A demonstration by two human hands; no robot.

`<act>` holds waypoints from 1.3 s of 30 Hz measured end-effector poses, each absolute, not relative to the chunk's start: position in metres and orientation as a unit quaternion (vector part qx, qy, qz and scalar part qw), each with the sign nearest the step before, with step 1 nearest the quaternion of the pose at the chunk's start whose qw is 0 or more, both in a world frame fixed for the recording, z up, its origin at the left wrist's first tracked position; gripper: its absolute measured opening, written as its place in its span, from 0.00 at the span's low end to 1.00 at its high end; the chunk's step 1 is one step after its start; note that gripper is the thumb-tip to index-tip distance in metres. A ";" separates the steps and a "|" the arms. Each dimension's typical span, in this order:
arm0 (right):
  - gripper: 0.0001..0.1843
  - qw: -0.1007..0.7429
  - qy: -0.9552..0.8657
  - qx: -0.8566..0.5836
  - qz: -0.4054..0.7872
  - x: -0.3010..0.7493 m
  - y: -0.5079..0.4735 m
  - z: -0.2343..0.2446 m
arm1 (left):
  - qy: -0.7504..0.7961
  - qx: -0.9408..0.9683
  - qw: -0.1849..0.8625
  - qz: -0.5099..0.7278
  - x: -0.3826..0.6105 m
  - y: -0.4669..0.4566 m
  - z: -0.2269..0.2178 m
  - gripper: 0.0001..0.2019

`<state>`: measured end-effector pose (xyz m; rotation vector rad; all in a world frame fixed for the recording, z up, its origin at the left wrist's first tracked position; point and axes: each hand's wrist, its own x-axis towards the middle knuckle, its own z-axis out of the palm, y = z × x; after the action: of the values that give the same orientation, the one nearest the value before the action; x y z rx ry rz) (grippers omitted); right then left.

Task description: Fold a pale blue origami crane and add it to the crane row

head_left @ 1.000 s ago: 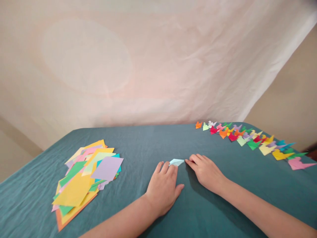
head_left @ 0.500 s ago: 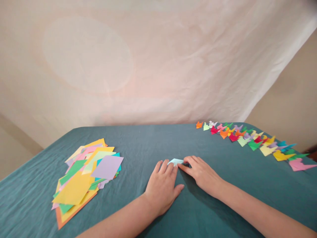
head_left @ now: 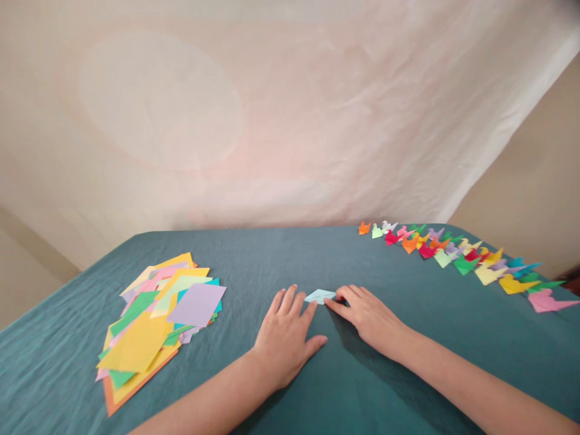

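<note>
ok so the light-blue folded paper [head_left: 318, 296] is mid-scene on the teal cloth [head_left: 272, 260], right hand [head_left: 369, 317] seemingly pinching its right tip, left hand [head_left: 286, 338] loosely splayed at its near edge, so an uneven tug could skew it.

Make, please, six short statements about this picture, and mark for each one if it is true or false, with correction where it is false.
1. The right hand touches the light blue folded paper. True.
2. The left hand is clenched in a fist. False: its fingers are spread.
3. A loose pile of paper sheets lies on the left part of the tablecloth. True.
4. The tablecloth is bright red. False: it is dark teal.
5. Folded paper birds are set out at the far right of the table. True.
6. All the birds are pink. False: they are of several colours, such as orange, yellow, green and pink.
</note>
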<state>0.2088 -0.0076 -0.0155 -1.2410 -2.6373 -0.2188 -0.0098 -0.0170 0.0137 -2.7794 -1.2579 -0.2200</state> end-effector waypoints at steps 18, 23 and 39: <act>0.19 0.077 -0.896 -0.433 -0.063 0.207 -0.008 -0.012 | -0.427 -0.902 0.049 -0.039 -0.012 -0.016 0.020 0.26; 0.20 0.072 -0.897 -0.433 -0.056 0.208 -0.009 -0.012 | -0.434 -0.899 0.050 -0.031 -0.010 -0.017 0.021 0.27; 0.20 0.066 -0.895 -0.437 -0.063 0.207 -0.010 -0.011 | -0.448 -0.892 0.061 -0.017 -0.012 -0.016 0.025 0.28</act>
<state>0.2072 -0.0096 -0.0115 -1.3178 -2.6998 -0.1887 -0.0120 -0.0162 0.0251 -2.6988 -1.3553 -0.0518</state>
